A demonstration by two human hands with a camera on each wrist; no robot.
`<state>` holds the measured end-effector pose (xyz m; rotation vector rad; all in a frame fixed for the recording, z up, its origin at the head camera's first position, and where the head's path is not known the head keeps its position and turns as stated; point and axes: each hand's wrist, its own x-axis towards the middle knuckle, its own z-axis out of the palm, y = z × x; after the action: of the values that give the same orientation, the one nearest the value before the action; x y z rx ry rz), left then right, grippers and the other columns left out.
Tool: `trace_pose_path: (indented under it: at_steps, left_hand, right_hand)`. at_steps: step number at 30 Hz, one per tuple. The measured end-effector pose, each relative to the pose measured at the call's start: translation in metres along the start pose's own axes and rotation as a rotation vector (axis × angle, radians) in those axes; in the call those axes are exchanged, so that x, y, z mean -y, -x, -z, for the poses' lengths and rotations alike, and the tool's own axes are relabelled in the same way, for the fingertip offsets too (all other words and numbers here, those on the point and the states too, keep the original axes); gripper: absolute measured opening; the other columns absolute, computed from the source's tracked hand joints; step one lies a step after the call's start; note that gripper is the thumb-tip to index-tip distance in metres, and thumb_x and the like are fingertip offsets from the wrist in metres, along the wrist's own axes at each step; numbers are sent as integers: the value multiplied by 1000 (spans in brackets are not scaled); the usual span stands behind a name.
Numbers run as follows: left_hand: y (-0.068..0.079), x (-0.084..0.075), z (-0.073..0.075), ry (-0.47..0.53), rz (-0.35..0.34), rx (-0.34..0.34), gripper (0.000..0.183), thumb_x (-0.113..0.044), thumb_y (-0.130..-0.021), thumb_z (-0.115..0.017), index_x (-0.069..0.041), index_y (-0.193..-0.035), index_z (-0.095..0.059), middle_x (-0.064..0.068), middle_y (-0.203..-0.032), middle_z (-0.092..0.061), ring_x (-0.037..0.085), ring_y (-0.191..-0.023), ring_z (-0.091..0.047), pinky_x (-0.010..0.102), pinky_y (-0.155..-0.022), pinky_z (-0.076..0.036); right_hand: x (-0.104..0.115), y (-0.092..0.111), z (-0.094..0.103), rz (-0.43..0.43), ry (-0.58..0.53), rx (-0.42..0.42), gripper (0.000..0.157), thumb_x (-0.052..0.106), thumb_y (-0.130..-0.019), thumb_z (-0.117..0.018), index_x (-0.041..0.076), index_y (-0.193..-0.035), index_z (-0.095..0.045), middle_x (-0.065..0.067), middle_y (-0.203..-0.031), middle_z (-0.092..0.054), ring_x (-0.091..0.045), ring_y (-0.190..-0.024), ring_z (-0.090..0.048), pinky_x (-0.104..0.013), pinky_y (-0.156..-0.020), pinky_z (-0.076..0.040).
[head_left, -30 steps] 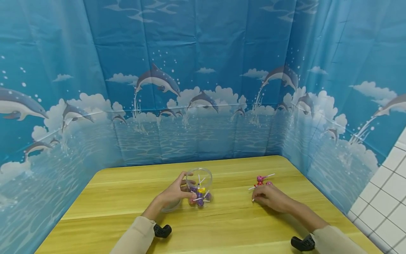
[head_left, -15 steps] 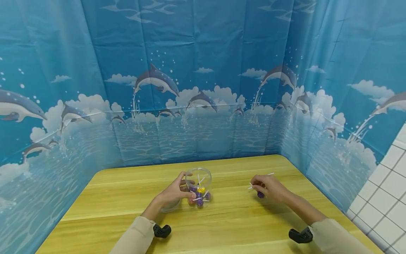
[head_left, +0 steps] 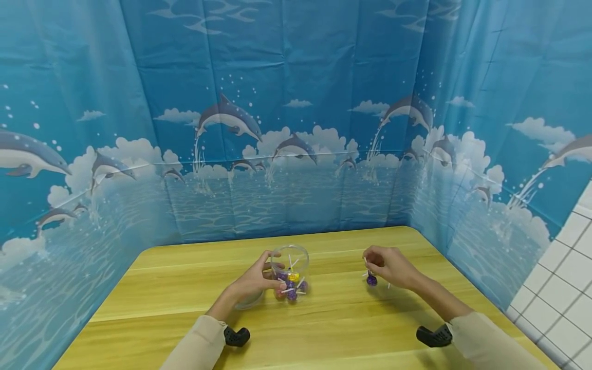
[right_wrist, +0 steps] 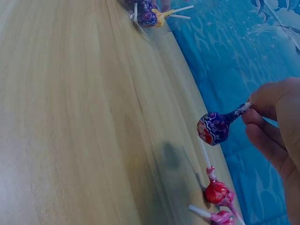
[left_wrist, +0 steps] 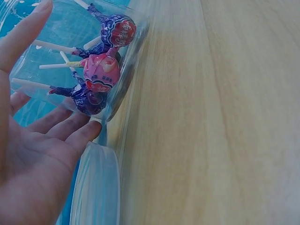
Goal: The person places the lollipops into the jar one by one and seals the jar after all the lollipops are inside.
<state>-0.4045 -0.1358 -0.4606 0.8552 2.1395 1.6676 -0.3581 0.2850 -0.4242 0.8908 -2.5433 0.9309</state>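
Observation:
My left hand point(head_left: 252, 281) curls its fingers and thumb around a clear plastic jar point(head_left: 307, 261) on the table. Inside are several wrapped lollipops, among them a pink lollipop point(left_wrist: 101, 72) and a purple lollipop point(left_wrist: 119, 31) in the left wrist view. To the right, my right hand point(head_left: 393, 266) pinches the white stick of another purple lollipop point(right_wrist: 213, 129), whose round head hangs downward above the table. Beneath that hand lie a red lollipop point(right_wrist: 216, 192) and a pink-wrapped lollipop point(right_wrist: 223, 217); in the head view the hand mostly hides them.
A round clear lid point(left_wrist: 96, 187) lies by the jar, under my left wrist. The wooden table point(head_left: 296, 334) ends at a blue dolphin-print curtain point(head_left: 296, 195) at the back and sides. White tiles point(head_left: 561, 272) show at far right.
My right hand has picked up the purple lollipop, raised it from the table and shifted slightly left. My left hand and the jar stay in place.

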Motion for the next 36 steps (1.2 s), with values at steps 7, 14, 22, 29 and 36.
trace_pose_path:
  at_steps: [7,14,22,29,36]
  left_hand:
    - [0,0,-1,2,3,-6,70,-12,-96,-76,-15,-152,-33,27,-148,-46,39,-132,-53,57,-107,-42]
    - [-1,-1,0,-9,1,-4,70,-15,-96,-77,-16,-151,-33,25,-148,-46,37,-131,-54,56,-107,-42]
    - [-2,0,1,-17,5,-10,69,-14,-96,-76,-16,-151,-34,24,-148,-48,37,-132,-53,57,-108,-41]
    - [-2,0,2,-17,7,-10,70,-16,-96,-77,-16,-151,-34,24,-148,-47,38,-133,-53,58,-108,-41]
    - [-2,3,3,-12,8,-1,72,-16,-96,-77,-13,-152,-33,21,-147,-49,39,-133,-52,58,-107,-41]
  right_hand:
    - [9,-6,0,-128,-157,-38,6,7,-98,-72,5,-97,-66,-4,-88,-71,-18,-71,-70,-37,-59,-57]
    - [11,-11,-3,-156,-193,-97,4,4,-97,-73,7,-96,-69,-3,-90,-73,-14,-76,-72,-31,-61,-55]
    - [15,-17,-4,-150,-197,-113,7,11,-97,-75,6,-97,-70,-3,-91,-74,-14,-81,-73,-32,-66,-57]
    - [18,-25,-8,-144,-195,-135,6,10,-96,-76,9,-97,-70,-6,-92,-75,-13,-82,-73,-32,-73,-57]
    - [23,-31,-13,-131,-230,-161,6,9,-97,-75,6,-97,-69,-7,-91,-74,-15,-82,-73,-31,-74,-58]
